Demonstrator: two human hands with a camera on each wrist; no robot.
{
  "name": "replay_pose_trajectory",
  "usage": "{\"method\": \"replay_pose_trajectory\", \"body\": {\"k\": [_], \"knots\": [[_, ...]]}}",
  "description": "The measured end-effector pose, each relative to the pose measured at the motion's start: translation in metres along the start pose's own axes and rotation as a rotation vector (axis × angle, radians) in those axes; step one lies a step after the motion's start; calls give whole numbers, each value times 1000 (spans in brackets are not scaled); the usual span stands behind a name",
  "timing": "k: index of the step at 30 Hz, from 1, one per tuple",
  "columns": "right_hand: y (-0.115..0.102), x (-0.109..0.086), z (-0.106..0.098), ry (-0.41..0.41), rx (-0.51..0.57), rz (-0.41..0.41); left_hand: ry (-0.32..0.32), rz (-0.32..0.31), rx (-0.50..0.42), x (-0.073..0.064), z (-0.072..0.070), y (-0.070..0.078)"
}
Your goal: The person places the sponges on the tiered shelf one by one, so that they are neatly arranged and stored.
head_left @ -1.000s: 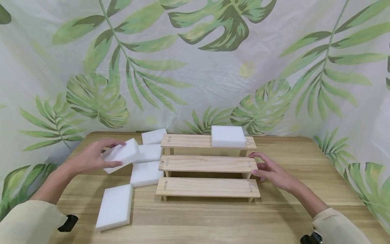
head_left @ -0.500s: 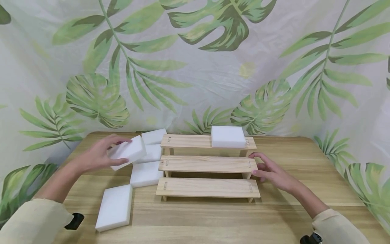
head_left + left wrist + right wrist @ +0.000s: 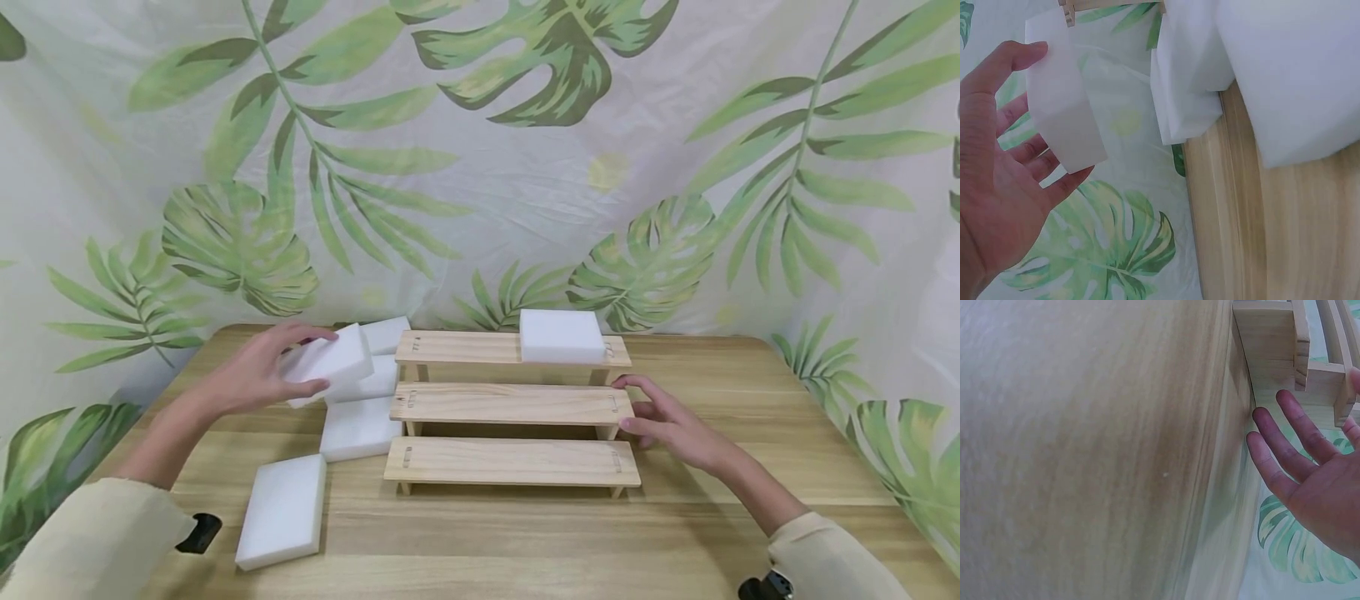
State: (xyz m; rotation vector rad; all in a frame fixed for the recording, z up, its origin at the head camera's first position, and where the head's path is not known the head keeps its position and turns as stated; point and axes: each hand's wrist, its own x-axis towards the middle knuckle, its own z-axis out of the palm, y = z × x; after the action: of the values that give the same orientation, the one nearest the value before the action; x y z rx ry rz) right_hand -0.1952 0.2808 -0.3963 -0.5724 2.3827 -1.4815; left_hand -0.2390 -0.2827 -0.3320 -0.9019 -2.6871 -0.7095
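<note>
Aloft, the left hand (image 3: 251, 371) grips a foam block (image 3: 333, 357)

Six white blocks (image 3: 337, 357) (all told), three shelves (image 3: 513, 404), one table (image 3: 480, 546)

In head view, the held block (image 3: 336, 353) partly hides 2 white blocks (image 3: 381, 380).
</note>
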Motion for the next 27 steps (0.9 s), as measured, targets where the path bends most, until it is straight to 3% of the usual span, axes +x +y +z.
{"method": "replay_pose_trajectory", "body": {"k": [10,19,27], "knots": [[1,1,0,5,-4,12,5,5,-29,14,1,11],[1,1,0,5,-8,15,45,68,-37,26,3,17],[2,2,0,-8,29,-6,44,85,-43,38,5,26]]}}
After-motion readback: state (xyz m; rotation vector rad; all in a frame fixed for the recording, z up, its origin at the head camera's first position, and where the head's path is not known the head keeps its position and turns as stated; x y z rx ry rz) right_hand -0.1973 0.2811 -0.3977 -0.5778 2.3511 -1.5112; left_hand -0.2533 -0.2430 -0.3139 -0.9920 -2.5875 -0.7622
